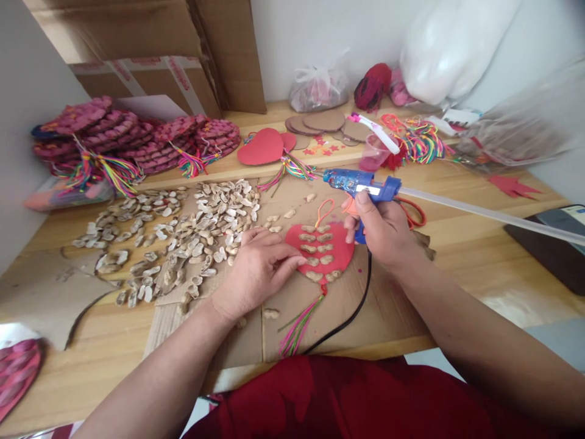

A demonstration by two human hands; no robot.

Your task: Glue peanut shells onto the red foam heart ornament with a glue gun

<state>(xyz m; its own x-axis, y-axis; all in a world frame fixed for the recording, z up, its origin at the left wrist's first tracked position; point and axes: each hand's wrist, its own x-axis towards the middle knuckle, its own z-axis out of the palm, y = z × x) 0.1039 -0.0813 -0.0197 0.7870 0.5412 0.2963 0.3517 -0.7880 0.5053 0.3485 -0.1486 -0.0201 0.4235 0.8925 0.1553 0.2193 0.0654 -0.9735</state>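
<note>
A red heart-shaped cutout (340, 251) with a multicoloured tassel lies on a cardboard sheet (375, 317). Rows of peanut shell halves are stuck on it. My left hand (260, 268) rests palm down at the heart's left edge, fingers stretched flat onto it. My right hand (384, 231) is closed round the handle of a blue glue gun (361, 182), held just above the heart's upper right with the nozzle pointing left. A long clear glue stick (493, 216) juts out of the gun's back to the right.
A spread of loose peanut shells (183, 231) covers the table left of the heart. Stacks of finished pink hearts (137, 137) with tassels sit at the back left, below cardboard boxes (150, 55). Plain red hearts (262, 146), coloured cords (418, 143) and plastic bags lie behind.
</note>
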